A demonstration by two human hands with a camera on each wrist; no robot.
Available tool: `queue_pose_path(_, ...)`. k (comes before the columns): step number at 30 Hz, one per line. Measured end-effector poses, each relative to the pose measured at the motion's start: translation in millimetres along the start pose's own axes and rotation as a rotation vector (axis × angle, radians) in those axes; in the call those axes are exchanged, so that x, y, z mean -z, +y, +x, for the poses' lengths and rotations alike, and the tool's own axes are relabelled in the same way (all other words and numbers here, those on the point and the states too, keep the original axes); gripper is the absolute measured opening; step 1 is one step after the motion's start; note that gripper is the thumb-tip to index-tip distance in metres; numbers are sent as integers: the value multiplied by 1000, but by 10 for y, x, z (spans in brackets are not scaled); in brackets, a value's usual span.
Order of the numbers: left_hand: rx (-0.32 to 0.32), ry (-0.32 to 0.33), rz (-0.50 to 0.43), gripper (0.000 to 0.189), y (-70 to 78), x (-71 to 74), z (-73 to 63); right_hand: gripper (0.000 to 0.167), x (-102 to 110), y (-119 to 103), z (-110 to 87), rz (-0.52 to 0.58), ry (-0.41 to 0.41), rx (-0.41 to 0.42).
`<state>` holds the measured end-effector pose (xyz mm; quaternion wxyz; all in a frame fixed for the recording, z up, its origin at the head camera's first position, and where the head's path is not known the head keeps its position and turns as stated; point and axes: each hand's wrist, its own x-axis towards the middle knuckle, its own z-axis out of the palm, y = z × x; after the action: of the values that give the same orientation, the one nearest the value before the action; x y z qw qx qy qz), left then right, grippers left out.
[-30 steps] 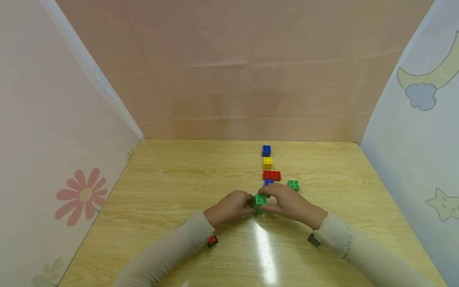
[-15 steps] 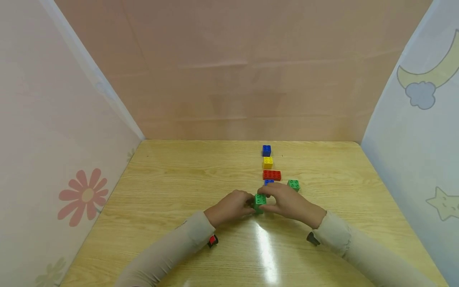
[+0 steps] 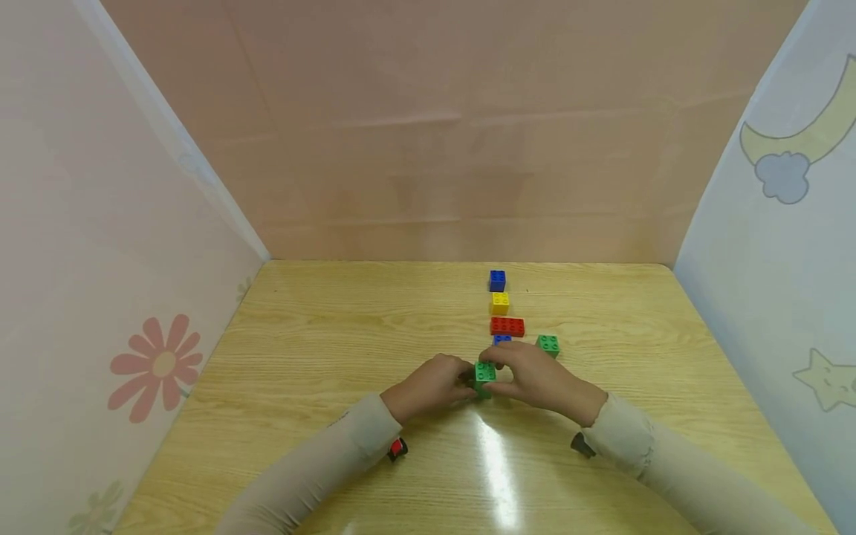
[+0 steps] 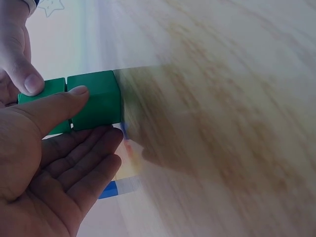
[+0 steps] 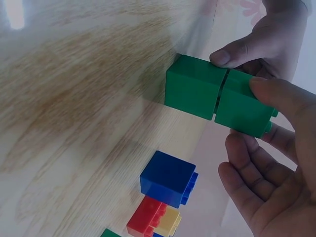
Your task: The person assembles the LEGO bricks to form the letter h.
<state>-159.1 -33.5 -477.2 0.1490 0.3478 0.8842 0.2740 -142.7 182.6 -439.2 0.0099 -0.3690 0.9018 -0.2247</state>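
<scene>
Nearest the viewer, on the near side of the green stack (image 3: 484,379), lie two pale sleeves (image 3: 321,457), cut off at the bottom edge; a dark object (image 3: 583,445) under the right cuff is mostly hidden. At the stack's left side, the left hand (image 3: 433,385) pinches the lower green brick (image 5: 193,88), which stands on the table (image 3: 348,319). At the stack's right side, the right hand (image 3: 543,377) holds the upper green brick (image 5: 243,104) between thumb and fingers. A thin dark seam runs between the two bricks; whether they are fully pressed together cannot be told.

Just beyond the stack is a blue brick (image 3: 502,339), partly covered by the right hand in the head view. Beyond and to the stack's right sits a loose green brick (image 3: 548,344). Farther from the stack come a long red brick (image 3: 507,327), a yellow brick (image 3: 500,303), then another blue brick (image 3: 498,281).
</scene>
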Motion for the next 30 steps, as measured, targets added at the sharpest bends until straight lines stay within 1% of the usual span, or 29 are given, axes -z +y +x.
queue_pose_path(6, -7, 4, -4, 22, 15, 16, -6, 34, 9, 17, 8, 29, -5, -10)
queue_pose_path(10, -3, -1, -5, 22, 17, 17, -6, 34, 6, 13, 5, 30, -9, -14)
queue_pose_path(22, 16, -19, -35, 20, 17, 29, -4, 22, 15, 3, 34, 28, -25, -21)
queue_pose_path(30, 19, -13, -47, 19, 21, 34, -2, 23, 25, 14, 47, 40, -42, -31)
